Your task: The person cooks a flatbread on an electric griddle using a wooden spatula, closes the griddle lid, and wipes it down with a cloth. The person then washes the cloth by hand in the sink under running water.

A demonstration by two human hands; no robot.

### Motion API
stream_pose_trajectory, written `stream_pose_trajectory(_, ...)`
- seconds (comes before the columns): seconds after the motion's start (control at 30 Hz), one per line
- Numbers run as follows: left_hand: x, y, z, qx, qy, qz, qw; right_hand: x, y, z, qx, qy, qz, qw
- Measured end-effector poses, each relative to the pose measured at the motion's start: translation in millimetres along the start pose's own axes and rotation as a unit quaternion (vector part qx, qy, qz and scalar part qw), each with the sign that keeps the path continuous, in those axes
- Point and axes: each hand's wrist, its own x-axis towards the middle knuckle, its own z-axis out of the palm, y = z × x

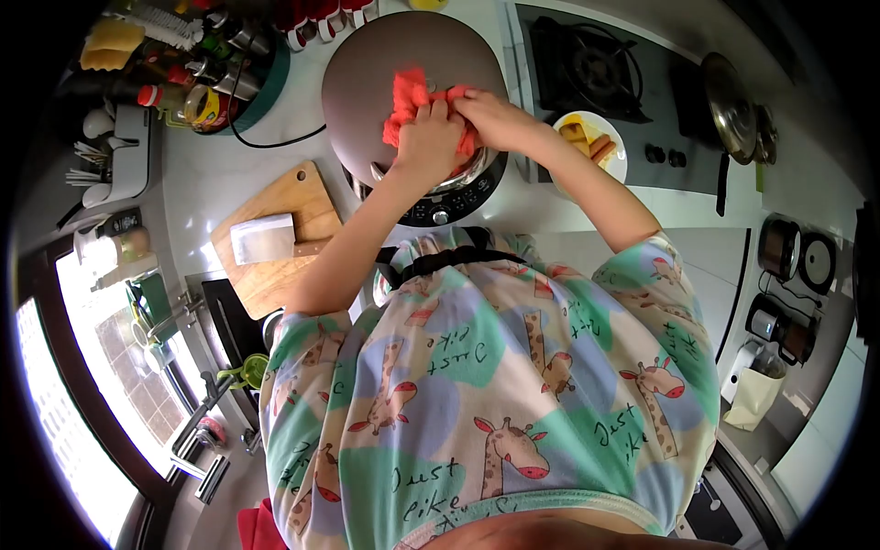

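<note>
A round appliance with a wide brownish-grey lid [367,69] and a black control panel [440,211] stands on the counter in front of me. A red cloth [408,101] lies bunched on the right part of its surface. My left hand [431,142] is closed on the cloth, its fingers pressed into the fabric. To the right, my right hand [490,117] grips the cloth's other side with bent fingers. Both hands are close together over the appliance, near its front rim.
On the left are a wooden cutting board [298,197] with a cleaver [263,240], a cutlery holder [133,151] and several bottles. On the right, a plate of food [616,165] stands beside the gas stove [587,60]. A cord [266,145] runs left from the appliance.
</note>
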Motion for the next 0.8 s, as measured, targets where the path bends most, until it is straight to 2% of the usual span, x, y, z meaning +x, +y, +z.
stream_pose_trajectory(0.13,13.8,-10.9,-0.5,-0.066,0.016,-0.019,0.998,10.7,10.5,2.6,0.060,0.027,0.016,0.998)
stream_pose_trajectory(0.23,24.1,-13.9,-8.5,-0.072,0.004,-0.040,0.997,16.7,17.6,-7.7,0.072,0.005,0.035,0.997)
stream_pose_trajectory(0.37,5.5,1.3,-7.0,-0.001,-0.007,-0.024,1.000,1.7,-0.6,3.2,-0.010,0.031,0.041,0.999)
stream_pose_trajectory(0.4,0.7,0.9,-3.2,0.021,-0.005,-0.007,1.000,2.0,1.2,7.6,-0.030,0.021,0.011,0.999)
stream_pose_trajectory(0.5,5.8,-13.8,-2.1,-0.025,-0.021,-0.012,0.999,12.2,13.8,16.2,0.004,0.046,-0.021,0.999)
stream_pose_trajectory(0.53,11.8,-15.2,-12.5,-0.042,-0.042,-0.047,0.997,18.1,15.5,11.5,0.051,0.046,-0.003,0.998)
stream_pose_trajectory(0.63,26.9,-42.2,-20.6,-0.097,-0.003,-0.033,0.995,30.0,18.1,-3.4,0.081,0.076,0.008,0.994)
stream_pose_trajectory(0.67,27.2,-49.6,-25.1,-0.105,-0.018,-0.027,0.994,33.2,16.5,-2.9,0.050,0.061,0.027,0.997)
stream_pose_trajectory(0.77,6.4,-44.2,-41.1,-0.013,-0.095,-0.006,0.995,29.2,-12.2,3.4,0.004,-0.030,0.053,0.998)
stream_pose_trajectory(0.8,-5.1,-43.4,-36.7,-0.008,-0.069,-0.004,0.998,29.5,-13.1,19.7,-0.047,-0.021,0.026,0.998)
